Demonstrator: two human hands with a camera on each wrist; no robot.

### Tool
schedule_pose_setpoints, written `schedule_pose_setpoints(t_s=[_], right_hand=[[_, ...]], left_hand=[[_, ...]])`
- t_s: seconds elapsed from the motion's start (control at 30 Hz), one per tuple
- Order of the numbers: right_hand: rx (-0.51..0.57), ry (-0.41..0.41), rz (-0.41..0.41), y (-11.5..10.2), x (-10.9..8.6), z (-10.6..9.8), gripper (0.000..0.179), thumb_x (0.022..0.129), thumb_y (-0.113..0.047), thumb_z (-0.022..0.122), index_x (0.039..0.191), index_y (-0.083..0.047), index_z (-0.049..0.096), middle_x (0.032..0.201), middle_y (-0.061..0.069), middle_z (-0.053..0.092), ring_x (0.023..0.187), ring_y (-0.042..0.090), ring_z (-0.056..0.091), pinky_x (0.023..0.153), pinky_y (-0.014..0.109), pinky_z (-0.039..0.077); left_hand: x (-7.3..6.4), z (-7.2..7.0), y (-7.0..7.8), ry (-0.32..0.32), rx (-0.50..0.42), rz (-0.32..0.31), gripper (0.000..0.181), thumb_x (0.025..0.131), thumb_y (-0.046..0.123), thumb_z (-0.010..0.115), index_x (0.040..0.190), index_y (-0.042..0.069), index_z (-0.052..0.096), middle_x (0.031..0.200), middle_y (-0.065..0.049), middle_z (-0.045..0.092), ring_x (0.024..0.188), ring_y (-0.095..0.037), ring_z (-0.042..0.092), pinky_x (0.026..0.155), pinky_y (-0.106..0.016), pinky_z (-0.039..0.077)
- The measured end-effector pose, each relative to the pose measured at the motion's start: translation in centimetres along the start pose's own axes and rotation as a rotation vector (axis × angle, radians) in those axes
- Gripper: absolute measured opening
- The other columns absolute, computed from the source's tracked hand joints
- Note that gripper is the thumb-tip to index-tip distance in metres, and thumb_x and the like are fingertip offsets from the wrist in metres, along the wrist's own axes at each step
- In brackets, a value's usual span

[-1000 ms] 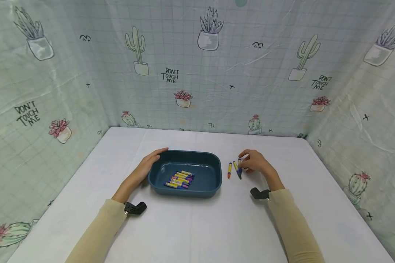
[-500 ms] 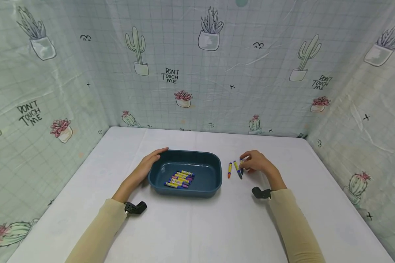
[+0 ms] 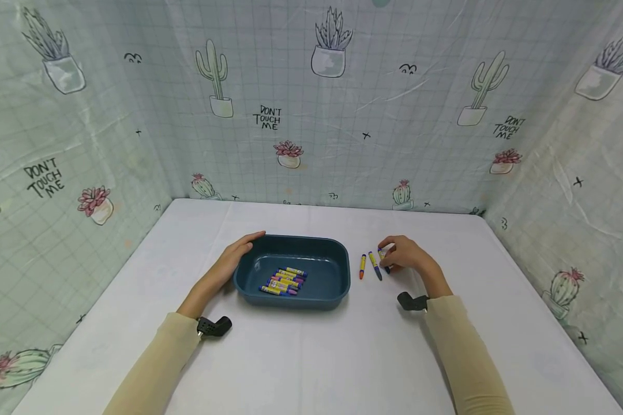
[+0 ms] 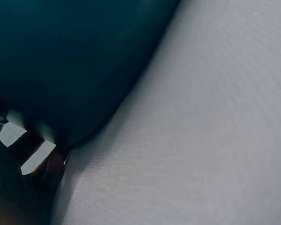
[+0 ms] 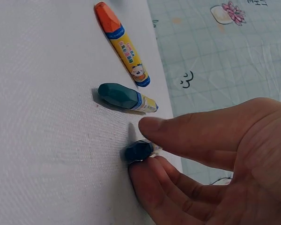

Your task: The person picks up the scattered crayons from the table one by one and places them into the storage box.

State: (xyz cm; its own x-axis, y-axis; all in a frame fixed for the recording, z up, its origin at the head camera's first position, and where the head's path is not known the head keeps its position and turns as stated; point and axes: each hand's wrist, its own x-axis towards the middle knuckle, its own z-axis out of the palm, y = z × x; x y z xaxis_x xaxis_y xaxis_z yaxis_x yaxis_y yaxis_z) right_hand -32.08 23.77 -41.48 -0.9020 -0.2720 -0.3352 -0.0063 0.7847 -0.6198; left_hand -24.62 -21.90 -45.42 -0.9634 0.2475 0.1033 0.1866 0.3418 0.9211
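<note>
My left hand rests against the left end of a dark teal plastic tray, its fingers stretched along the outside near the far corner. In the left wrist view, those fingertips touch the tray's wall. Several yellow-wrapped crayons lie side by side in the tray. Right of it, my right hand pinches a dark blue crayon between thumb and curled fingers, low on the table. Next to it lie a dark green crayon and an orange crayon. My fingers partly hide the dark blue one.
A white cloth covers the table. Cactus-print curtains rise behind it and on both sides. A black wrist camera is on the left wrist, another black camera on the right.
The dark blue crayon has shifted a little to the right and turned slightly in my right hand's fingers. The green crayon has also shifted slightly rightward. My left hand and the tray stay put.
</note>
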Motion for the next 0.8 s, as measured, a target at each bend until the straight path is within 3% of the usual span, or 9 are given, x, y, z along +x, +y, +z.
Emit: schedule_pose_setpoints(t_s=[0.8], right_hand=[[0.028,0.010,-0.026,0.04,-0.21,-0.34,0.052,0.088,-0.003,0.074,0.138,-0.003,0.060,0.109,0.016,0.063,0.084,0.021,0.062,0.071,0.029,0.060]], left_hand=[[0.11,0.09,0.06,-0.004,-0.014,-0.010,0.048,0.114,0.026,0.029,0.159,0.016,0.041,0.168,-0.010,0.035,0.160,-0.035,0.023,0.130,-0.061,0.013]])
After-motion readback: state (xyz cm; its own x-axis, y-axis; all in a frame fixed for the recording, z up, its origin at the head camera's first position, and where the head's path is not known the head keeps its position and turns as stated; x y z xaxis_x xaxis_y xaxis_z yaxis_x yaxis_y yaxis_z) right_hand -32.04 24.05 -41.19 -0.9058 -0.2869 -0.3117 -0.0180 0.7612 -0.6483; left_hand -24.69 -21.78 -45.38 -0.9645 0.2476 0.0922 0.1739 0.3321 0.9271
